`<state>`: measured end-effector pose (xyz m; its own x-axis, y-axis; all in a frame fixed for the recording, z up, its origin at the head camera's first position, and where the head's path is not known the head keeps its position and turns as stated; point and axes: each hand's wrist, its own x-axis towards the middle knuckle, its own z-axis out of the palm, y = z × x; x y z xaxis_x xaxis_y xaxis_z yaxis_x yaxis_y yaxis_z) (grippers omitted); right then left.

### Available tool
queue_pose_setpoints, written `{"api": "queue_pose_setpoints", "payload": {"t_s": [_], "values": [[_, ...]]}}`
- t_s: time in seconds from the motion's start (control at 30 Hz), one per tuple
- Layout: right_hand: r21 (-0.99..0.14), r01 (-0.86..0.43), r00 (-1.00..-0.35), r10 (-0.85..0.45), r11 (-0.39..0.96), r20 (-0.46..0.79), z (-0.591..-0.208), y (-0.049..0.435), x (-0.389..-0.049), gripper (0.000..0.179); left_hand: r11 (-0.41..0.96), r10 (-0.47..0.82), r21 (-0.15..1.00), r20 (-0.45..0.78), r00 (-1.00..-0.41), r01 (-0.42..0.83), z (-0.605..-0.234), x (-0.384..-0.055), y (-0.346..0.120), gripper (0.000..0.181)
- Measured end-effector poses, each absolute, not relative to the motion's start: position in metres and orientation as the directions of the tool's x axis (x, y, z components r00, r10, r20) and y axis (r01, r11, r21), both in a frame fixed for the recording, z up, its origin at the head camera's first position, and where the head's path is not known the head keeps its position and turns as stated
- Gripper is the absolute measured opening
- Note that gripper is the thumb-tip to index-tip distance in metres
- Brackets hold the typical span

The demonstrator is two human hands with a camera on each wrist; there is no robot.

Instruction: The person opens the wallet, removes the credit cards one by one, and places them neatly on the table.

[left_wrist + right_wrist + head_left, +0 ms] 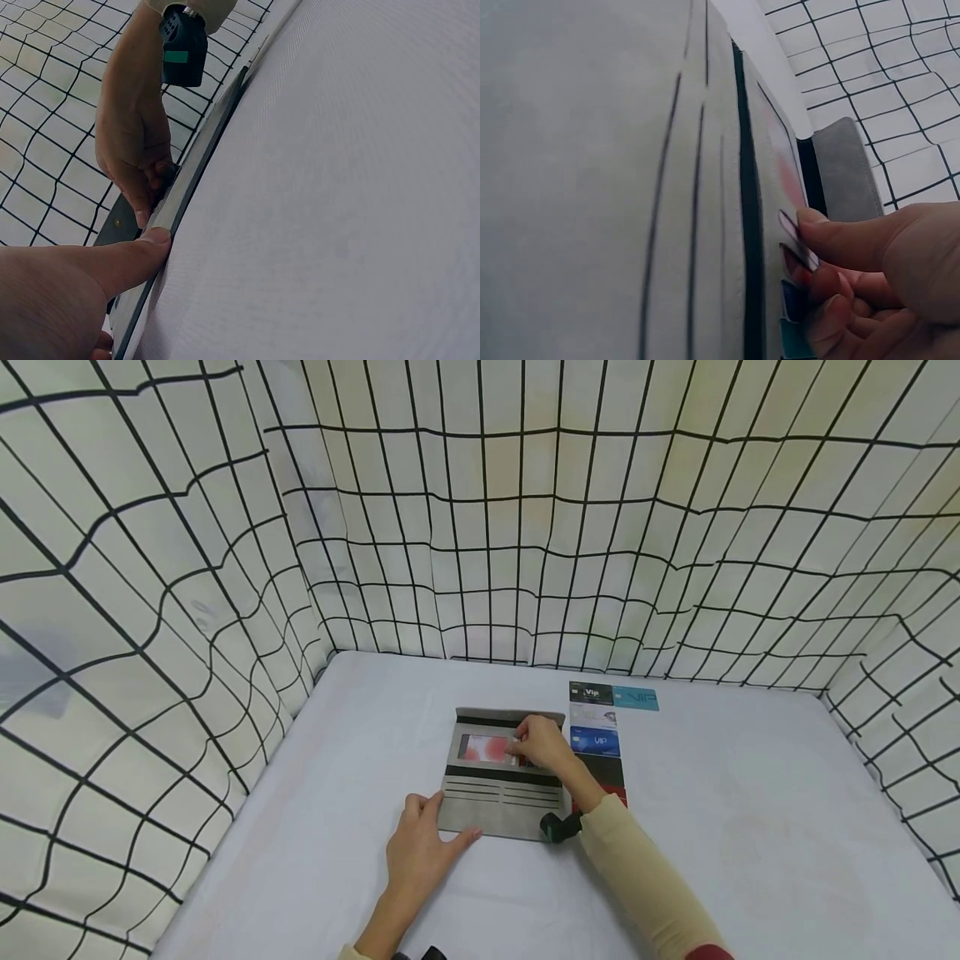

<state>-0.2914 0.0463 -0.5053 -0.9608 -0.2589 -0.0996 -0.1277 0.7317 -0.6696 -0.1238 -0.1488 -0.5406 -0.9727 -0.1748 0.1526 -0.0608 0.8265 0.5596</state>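
Note:
A grey long wallet lies unfolded on the white cloth, its slotted half toward me. A pink-and-white card shows in the window of its far half. My right hand reaches over that half. In the right wrist view, its thumb and index finger pinch the edge of a pale card beside the window, above stacked slots with red, blue and teal cards in them. My left hand rests at the wallet's near left corner, fingers fairly straight, the thumb along its near edge.
Right of the wallet, cards lie in a column: a black Vip card, a silver one, a blue VIP card, a black one and a partly covered red one. A teal card adjoins the top. Black netting encloses the table.

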Motion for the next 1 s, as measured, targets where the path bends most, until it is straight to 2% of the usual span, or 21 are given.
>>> {"api": "queue_pose_setpoints", "payload": {"t_s": [0.43,1.0], "values": [[-0.618,-0.057,-0.934,-0.261,0.784,-0.246,-0.4991,0.0433,-0.2998,0.018,0.829,-0.175,0.556,0.148,-0.973,-0.065,-0.5401,-0.1241,-0.1489,0.084],[-0.577,-0.078,-0.949,-0.238,0.813,-0.208,-0.4974,0.0412,-0.2966,0.02,0.827,-0.181,0.56,0.165,-0.97,-0.059,-0.5416,-0.1239,-0.1489,0.084]]}}
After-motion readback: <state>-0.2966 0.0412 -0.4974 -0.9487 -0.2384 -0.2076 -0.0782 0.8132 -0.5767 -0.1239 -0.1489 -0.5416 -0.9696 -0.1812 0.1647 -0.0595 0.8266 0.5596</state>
